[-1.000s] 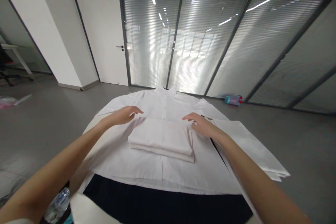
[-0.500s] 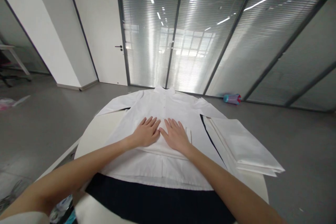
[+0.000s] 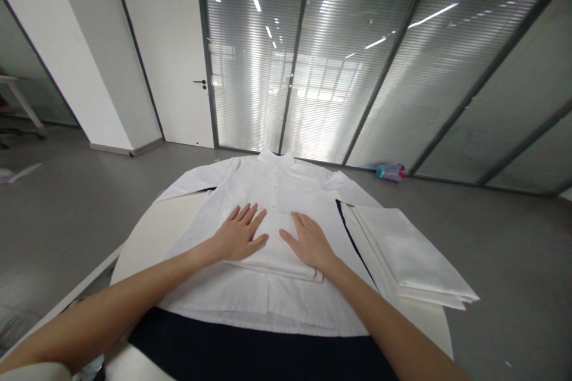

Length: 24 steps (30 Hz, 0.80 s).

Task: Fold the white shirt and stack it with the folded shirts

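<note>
A white long-sleeved shirt (image 3: 272,300) lies spread front up, its collar at the far side and its hem toward me. On its middle rests a small folded white cloth (image 3: 279,256). My left hand (image 3: 239,233) lies flat on the left part of this cloth, fingers spread. Flat on its right part is my right hand (image 3: 308,241), fingers stretched out and a little apart. Neither hand grips anything. A dark navy cloth (image 3: 250,351) shows beneath the shirt's hem and along its right side.
A stack of folded white cloth (image 3: 415,250) hangs slightly over the right edge of the round white table (image 3: 147,235). Beyond stand a glass partition (image 3: 322,71), a white door (image 3: 179,71) and a pillar (image 3: 98,71). A blue-and-red patterned item (image 3: 390,172) lies on the floor.
My hands have moved apart sideways over the folded cloth, the left going left and the right going right. More of the cloth shows between them. The view has shifted slightly.
</note>
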{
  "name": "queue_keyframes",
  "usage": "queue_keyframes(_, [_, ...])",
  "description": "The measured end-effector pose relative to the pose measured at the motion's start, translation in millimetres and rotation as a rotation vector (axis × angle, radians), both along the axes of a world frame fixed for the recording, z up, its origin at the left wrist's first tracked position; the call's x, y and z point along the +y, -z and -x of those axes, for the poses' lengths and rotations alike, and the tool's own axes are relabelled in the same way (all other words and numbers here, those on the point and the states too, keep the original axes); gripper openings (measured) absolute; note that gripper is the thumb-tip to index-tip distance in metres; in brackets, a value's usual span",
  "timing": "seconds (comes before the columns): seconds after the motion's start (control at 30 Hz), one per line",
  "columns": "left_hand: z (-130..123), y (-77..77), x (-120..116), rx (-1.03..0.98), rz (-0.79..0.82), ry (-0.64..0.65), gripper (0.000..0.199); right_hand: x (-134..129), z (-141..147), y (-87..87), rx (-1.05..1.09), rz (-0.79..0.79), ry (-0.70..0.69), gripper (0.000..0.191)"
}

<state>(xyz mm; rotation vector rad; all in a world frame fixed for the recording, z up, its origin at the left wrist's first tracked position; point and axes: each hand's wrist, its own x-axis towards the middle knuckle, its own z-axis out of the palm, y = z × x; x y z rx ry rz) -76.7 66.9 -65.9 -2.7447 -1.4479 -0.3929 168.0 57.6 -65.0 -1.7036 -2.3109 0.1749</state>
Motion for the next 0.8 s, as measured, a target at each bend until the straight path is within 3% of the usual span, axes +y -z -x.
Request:
queue_keyframes(0.2, [2, -9.4, 0, -0.008, 0.046, 0.008, 0.069, 0, -9, -1.7, 0.055, -0.032, -0.056, 0.068])
queue_keyframes(0.33, [20, -18.3, 13, -0.108, 0.068, 0.050, 0.062, 2, -16, 0.0, 0.079, -0.045, -0.100, 0.063])
queue_keyframes(0.43, [39, -16.9, 30, -0.189, 0.017, -0.050, 0.054, 3, -20, 0.2, 0.079, -0.070, -0.104, 0.058])
queue_keyframes(0.57, [56, -8.8, 51, -0.233, 0.049, -0.237, 0.060, 4, -26, -0.6, -0.005, -0.121, 0.059, 0.055])
queue_keyframes(0.8, [68, -16.3, 54, -0.325, 0.326, -0.186, 0.062, 8, -32, 3.5, 0.012, -0.110, 0.232, 0.058])
